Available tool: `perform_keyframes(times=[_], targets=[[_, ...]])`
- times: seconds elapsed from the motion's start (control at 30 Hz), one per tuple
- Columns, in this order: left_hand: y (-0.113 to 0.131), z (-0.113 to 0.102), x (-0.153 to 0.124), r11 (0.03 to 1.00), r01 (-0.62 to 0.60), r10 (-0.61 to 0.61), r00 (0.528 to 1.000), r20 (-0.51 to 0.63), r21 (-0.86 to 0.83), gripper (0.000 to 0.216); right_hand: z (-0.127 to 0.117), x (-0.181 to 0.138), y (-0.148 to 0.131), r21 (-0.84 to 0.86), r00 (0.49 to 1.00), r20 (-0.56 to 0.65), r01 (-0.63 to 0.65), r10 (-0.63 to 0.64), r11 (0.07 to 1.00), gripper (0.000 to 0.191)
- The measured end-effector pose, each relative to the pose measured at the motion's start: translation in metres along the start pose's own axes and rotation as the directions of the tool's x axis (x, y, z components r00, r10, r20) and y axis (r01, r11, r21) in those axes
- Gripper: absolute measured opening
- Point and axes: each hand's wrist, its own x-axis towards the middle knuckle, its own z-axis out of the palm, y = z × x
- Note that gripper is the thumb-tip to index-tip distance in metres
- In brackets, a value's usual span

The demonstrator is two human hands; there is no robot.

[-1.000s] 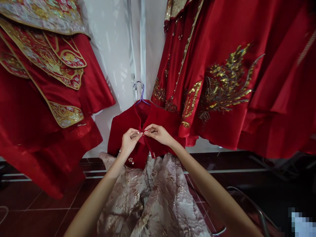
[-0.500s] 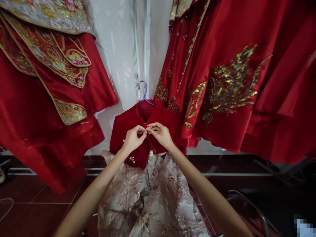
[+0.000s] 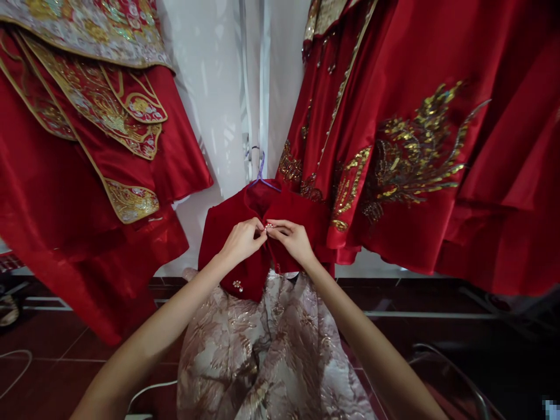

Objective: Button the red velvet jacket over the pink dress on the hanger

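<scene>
A short red velvet jacket [image 3: 227,221] hangs on a thin purple hanger [image 3: 261,171], over a pale pink brocade skirt [image 3: 236,350]. Both sets of fingertips meet at the jacket's front opening, just under the collar. My left hand [image 3: 244,240] pinches at the front edge, its back turned up and hiding some of the cloth. Between thumb and forefinger, my right hand [image 3: 294,238] grips a small shiny jewelled button [image 3: 268,226]. Whether the button is fastened cannot be seen. Lower on the jacket's left front sits a flower-shaped jewelled ornament [image 3: 237,285].
An embroidered red and gold garment [image 3: 135,140] hangs at the left. To the right, a red satin skirt [image 3: 411,233] with gold sequins hangs close to the jacket. White curtain [image 3: 201,87] backs them. A metal rail [image 3: 429,315] runs low above the dark tiled floor [image 3: 74,379].
The view has shifted slightly, so the garments sit a little further right. My left hand has rolled over, showing more of its back. My right hand keeps its pinch at the front opening.
</scene>
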Motion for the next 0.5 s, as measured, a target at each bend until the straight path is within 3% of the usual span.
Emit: perform_keyframes(times=[0.3, 0.5], targets=[[0.002, -0.001, 0.008, 0.981, -0.009, -0.001, 0.999, 0.051, 0.193, 0.01, -0.001, 0.005, 0.0, -0.106, 1.0, 0.01, 0.03, -0.029, 0.994, 0.034], [0.005, -0.009, 0.013, 0.974, -0.048, 0.025, 0.994, 0.108, 0.221, 0.01, -0.005, 0.009, -0.003, -0.198, 0.996, 0.055, 0.085, -0.075, 0.976, 0.03]])
